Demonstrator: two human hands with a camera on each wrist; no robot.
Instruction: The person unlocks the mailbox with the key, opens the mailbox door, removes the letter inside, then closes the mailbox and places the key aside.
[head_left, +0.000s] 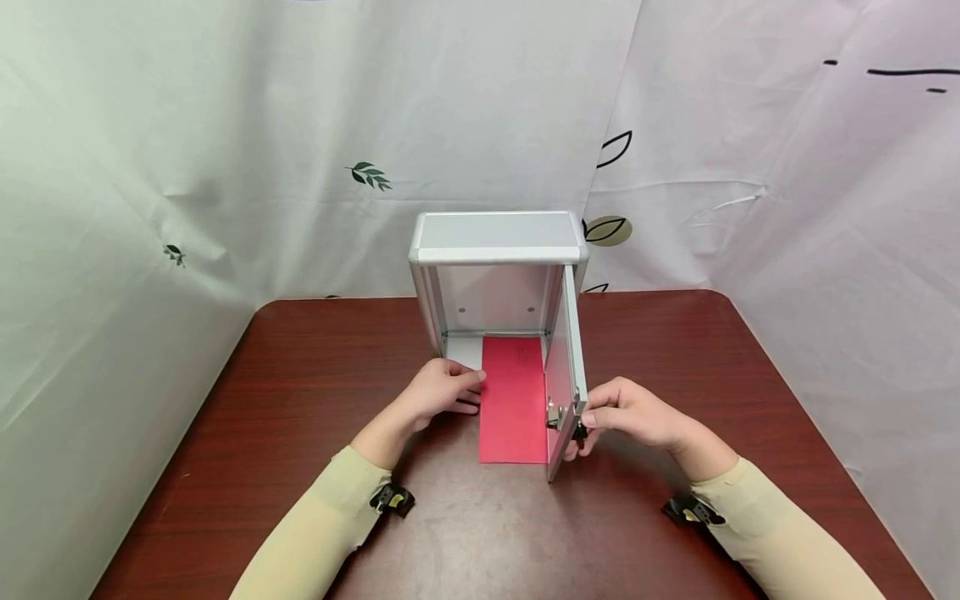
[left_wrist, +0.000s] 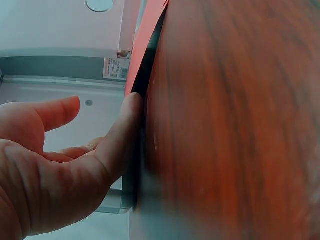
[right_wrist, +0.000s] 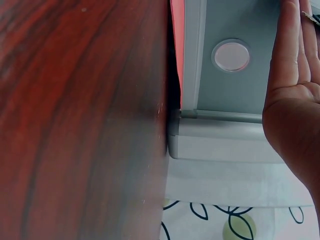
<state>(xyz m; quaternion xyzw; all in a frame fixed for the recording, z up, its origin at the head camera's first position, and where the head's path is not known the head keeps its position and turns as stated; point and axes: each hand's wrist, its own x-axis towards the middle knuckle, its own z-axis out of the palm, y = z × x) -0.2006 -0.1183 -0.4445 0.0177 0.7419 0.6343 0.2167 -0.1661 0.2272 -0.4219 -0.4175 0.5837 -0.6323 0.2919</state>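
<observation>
A silver metal box (head_left: 498, 231) stands on the table with its front door (head_left: 567, 358) swung outward on the right. Half inside, half out over the table lies a red envelope (head_left: 513, 400), flat and lengthwise. My left hand (head_left: 442, 390) touches its left edge with a fingertip; in the left wrist view the other fingers stand apart from it. At the door's outer face, my right hand (head_left: 626, 414) pinches a black-headed key (head_left: 580, 431) by the lock (head_left: 554, 414). The right wrist view cuts off those fingertips, showing only part of the key (right_wrist: 315, 17).
The dark red wooden table (head_left: 315, 367) extends around the box. White patterned cloth (head_left: 480, 100) hangs behind and at the sides. A small label (left_wrist: 116, 68) is stuck inside the box. Black bands (head_left: 392, 498) sit on both wrists.
</observation>
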